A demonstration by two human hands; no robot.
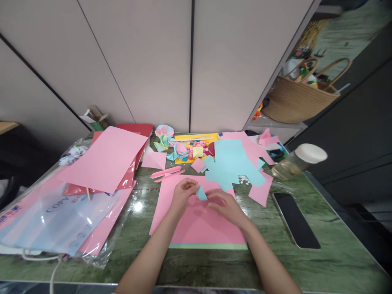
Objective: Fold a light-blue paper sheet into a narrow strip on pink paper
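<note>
Between my two hands is a small folded piece of light blue paper (201, 193), held up over a stack of pink paper (208, 228). My left hand (185, 192) pinches its upper left corner between thumb and fingers. My right hand (225, 205) is at its lower right edge, thumb and fingers apart; whether a fingertip touches the paper is hard to tell. Just beyond the stack lie a cut sheet of light blue paper (229, 161), a small pink square (198, 165) and folded pink strips (167, 173).
Folded paper flowers (179, 151) and a yellow tray of beads (180, 160) stand at the back. On the left are pink sheets (107, 159) and a plastic paper bag (67, 220). A phone (295, 220) and a bottle (289, 165) are at the right.
</note>
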